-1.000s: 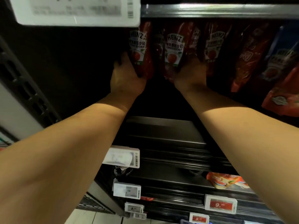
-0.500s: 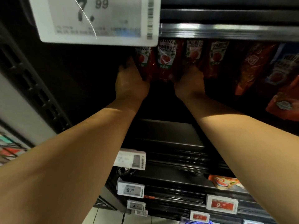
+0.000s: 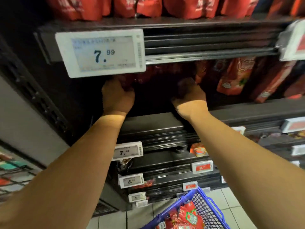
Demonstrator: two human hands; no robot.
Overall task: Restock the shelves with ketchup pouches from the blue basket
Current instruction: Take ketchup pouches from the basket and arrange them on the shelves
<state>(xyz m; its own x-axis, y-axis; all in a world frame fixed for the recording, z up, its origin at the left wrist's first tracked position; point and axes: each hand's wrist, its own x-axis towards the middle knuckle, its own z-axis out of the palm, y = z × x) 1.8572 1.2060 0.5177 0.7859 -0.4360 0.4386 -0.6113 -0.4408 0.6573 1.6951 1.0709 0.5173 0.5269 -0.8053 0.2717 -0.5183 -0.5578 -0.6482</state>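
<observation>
Both hands, left [image 3: 117, 96] and right [image 3: 189, 95], reach into the dark shelf [image 3: 247, 108].

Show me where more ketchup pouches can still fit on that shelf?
There looks to be dark bare room between the left hand and the right hand, under the 7.99 price tag. Right of the right hand it is crowded with standing red pouches. The blue basket still holds pouches.
</observation>
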